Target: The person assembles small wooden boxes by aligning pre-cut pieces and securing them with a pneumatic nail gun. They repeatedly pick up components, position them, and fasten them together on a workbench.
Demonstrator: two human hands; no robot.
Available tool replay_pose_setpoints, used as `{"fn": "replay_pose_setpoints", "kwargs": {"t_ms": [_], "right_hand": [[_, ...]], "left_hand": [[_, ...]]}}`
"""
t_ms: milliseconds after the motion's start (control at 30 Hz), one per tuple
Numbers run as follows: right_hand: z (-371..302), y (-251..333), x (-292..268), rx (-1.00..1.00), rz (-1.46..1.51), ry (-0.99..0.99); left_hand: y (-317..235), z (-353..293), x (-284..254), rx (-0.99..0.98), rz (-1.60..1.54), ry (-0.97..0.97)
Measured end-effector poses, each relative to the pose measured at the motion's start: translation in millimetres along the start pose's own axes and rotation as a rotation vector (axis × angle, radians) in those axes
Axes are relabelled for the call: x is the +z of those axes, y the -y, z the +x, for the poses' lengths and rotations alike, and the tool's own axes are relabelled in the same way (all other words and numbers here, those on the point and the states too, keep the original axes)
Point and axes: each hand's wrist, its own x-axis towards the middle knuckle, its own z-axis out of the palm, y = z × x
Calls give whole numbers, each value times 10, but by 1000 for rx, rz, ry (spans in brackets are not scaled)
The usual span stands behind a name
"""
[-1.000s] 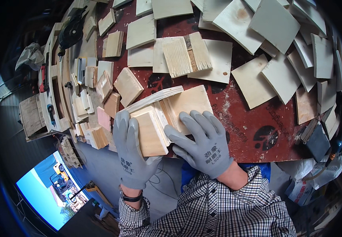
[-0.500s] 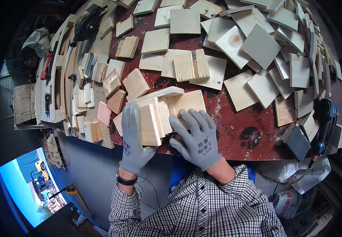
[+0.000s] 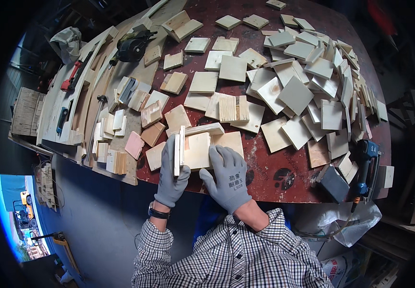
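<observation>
In my closed left hand [image 3: 171, 178], thin wooden boards [image 3: 179, 151] stand on edge, seen along their narrow sides. Just right of them is a pale square wooden board [image 3: 198, 150], its broad face toward me. My right hand [image 3: 229, 177] is at that board's right edge, gloved in grey like the left. Its fingers are apart and slightly bent, with the thumb near the board's lower corner. Behind both hands a thicker pale strip [image 3: 202, 130] lies aslant, and another flat board [image 3: 228, 142] shows beyond my right fingertips.
Many loose wooden squares [image 3: 297, 96] heap up on the red tabletop [image 3: 274, 175] to the right. A blue-black power tool [image 3: 368, 165] sits at the right edge beside a dark block [image 3: 333, 184]. Small offcuts [image 3: 116, 161], a hammer [image 3: 102, 99] and a black tool [image 3: 133, 46] lie left.
My left hand has turned its boards from slanted to upright on edge, exposing the square board's face beside them. My right hand has come closer to that board. The view has shifted too.
</observation>
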Motion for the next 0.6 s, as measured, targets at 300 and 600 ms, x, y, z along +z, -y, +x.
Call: {"fn": "replay_pose_setpoints", "kwargs": {"t_ms": [300, 600], "right_hand": [[322, 177, -134, 667, 1044, 275], [370, -36, -75, 613, 932, 260]], "left_hand": [[-83, 47, 114, 237, 317, -86], [-97, -77, 87, 238, 83, -172]]}}
